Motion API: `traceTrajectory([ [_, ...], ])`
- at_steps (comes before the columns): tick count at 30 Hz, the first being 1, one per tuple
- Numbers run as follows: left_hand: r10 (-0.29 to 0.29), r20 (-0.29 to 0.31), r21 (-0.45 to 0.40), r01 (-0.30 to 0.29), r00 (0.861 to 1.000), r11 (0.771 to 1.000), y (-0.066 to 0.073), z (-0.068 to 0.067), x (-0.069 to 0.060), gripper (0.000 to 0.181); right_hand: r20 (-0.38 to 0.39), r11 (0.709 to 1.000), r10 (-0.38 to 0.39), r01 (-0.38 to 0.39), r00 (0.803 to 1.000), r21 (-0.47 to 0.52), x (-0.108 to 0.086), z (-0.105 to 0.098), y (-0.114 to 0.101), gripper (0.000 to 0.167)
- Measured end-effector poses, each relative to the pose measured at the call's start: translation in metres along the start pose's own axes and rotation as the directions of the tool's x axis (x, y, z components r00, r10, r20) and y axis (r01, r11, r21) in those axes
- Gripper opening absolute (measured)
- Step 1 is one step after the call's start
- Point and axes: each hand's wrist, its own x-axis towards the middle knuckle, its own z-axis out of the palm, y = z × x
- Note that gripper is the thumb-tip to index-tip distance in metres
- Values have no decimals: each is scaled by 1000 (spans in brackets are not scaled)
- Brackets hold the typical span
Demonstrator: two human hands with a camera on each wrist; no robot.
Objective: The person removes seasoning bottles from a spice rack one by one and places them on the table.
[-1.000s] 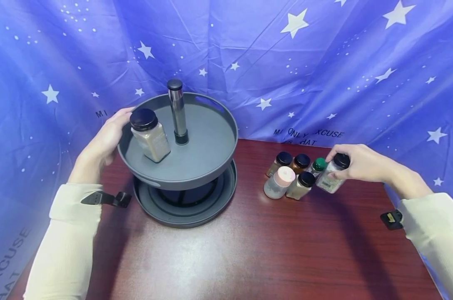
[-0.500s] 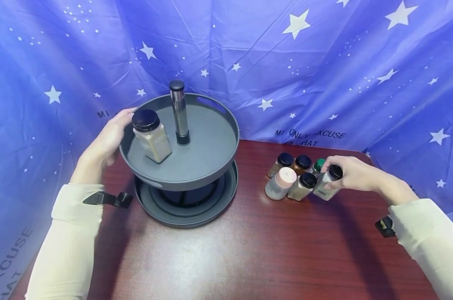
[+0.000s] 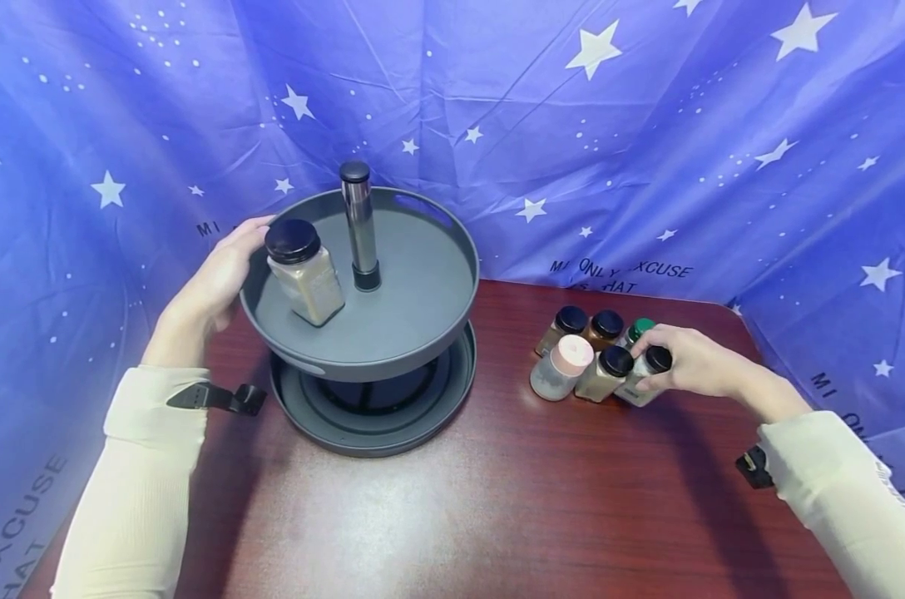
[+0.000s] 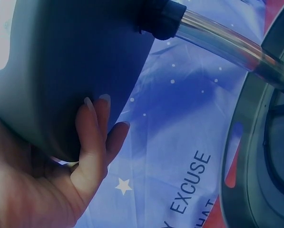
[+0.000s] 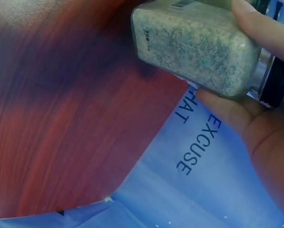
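Observation:
At the left of the head view stands a grey two-tier tray (image 3: pixel 415 324) with a metal post. My left hand (image 3: pixel 220 270) grips the upper tier's rim. In the left wrist view, its fingers (image 4: pixel 92 142) curl against the underside. A square, black-lidded spice jar (image 3: pixel 310 283) stands on that tier. At the right, my right hand (image 3: pixel 695 362) holds a clear black-lidded spice jar (image 5: pixel 194 47) between thumb and fingers. Pale, green-flecked contents show through it. It is close beside a smaller black-lidded jar (image 3: pixel 602 378); I cannot tell whether they touch.
Around the held jar stand a pink-topped jar (image 3: pixel 557 374), a green-lidded jar (image 3: pixel 638 330) and two more dark-lidded jars, one of them orange-brown (image 3: pixel 605 329). The red-brown wooden table (image 3: pixel 512 491) meets a blue star-patterned curtain (image 3: pixel 497 125) behind and at both sides.
My right hand has moved left and toward me with the spice jar, bringing it closer to the other jars. My left hand stays on the tray rim.

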Motion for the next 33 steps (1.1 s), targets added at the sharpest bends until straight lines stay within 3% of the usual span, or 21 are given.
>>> traceTrajectory([
  [33,-14,7,-11,14,1000,1000,1,1,-1,47,-36,1000,25,-25,999,-11,-3,22,6,42],
])
